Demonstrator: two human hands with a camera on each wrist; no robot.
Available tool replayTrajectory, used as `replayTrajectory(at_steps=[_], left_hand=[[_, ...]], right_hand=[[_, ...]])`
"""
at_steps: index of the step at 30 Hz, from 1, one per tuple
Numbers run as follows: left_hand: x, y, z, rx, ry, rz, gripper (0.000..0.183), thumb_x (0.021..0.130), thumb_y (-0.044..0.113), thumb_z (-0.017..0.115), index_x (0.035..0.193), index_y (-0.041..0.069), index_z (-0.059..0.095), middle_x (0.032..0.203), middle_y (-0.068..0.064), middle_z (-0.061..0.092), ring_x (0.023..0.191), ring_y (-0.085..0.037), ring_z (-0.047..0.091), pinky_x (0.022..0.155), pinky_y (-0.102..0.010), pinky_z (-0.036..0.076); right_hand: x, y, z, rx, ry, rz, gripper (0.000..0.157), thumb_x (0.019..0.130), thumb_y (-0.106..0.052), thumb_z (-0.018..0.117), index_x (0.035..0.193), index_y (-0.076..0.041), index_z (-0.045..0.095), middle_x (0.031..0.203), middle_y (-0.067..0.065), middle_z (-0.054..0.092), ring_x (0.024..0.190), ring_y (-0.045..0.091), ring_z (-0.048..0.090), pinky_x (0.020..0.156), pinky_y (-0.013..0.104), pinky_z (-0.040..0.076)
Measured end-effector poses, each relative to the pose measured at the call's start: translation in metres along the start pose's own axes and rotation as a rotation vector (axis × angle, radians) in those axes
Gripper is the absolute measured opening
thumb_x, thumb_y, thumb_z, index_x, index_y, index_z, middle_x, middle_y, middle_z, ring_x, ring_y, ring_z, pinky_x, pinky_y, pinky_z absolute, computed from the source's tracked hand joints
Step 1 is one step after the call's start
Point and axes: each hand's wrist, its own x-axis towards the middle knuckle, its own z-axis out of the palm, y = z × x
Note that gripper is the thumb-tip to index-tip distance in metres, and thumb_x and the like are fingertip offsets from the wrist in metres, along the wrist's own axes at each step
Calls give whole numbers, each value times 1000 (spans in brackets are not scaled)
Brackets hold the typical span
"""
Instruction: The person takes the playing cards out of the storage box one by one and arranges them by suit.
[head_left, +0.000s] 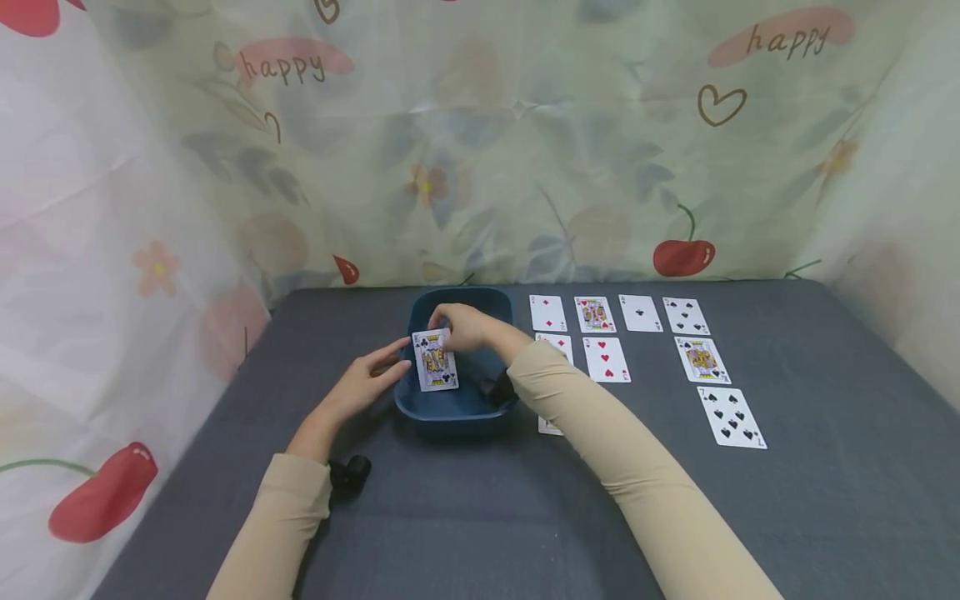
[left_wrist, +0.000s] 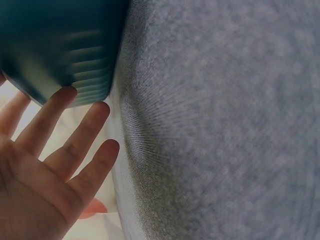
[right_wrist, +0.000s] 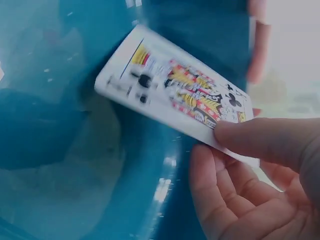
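My right hand (head_left: 467, 329) pinches a playing card, the king of clubs (head_left: 433, 360), over the left side of a blue plastic basin (head_left: 450, 414). In the right wrist view the thumb lies on the face of the king of clubs (right_wrist: 170, 85), with the fingers of my right hand (right_wrist: 245, 190) beneath. My left hand (head_left: 365, 383) is at the basin's left rim, fingers spread and fairly straight. The left wrist view shows the fingers of my left hand (left_wrist: 50, 165) beside the basin's outer wall (left_wrist: 55, 40); firm contact there is unclear.
Face-up playing cards lie in columns right of the basin, among them a king of hearts (head_left: 596, 315), a three of hearts (head_left: 607, 360), a king of spades (head_left: 702, 360) and a seven of spades (head_left: 732, 417). My right forearm covers some. A patterned curtain (head_left: 517, 150) hangs behind the dark table (head_left: 465, 517).
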Motion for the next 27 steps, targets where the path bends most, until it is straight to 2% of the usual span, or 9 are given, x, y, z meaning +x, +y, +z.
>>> replayTrajectory(at_steps=[4,13,19,27], left_hand=[[0,1,0,-5,-1,7,57,96,42,47,147,21,31,147,-23,35,133,-44,38,105,-57,35],[0,6,1,-22,-4,-24,57,95,44,49,146,24,32,148,-21,36,134,-42,38,106,-57,34],[-2,6,1,-8,3,-24,58,95,43,49,146,23,32,148,-21,35,134,-42,37,106,-57,33],[-1,4,0,3,3,-12,59,94,46,49,146,24,32,148,-20,35,134,-41,37,106,-57,34]], right_hand=[[-6,-3,-9,53,18,-15,33,86,-6,62,118,-8,55,103,13,61,85,18,59,68,23,50],[-24,5,-23,127,81,-49,31,86,-7,62,116,-6,56,104,15,67,99,23,64,75,25,52],[-38,13,-31,240,108,-80,30,87,-3,60,116,0,55,101,19,67,92,25,67,74,27,55],[-55,31,-42,334,149,-60,28,87,-3,59,115,-1,56,97,16,67,88,20,65,73,28,55]])
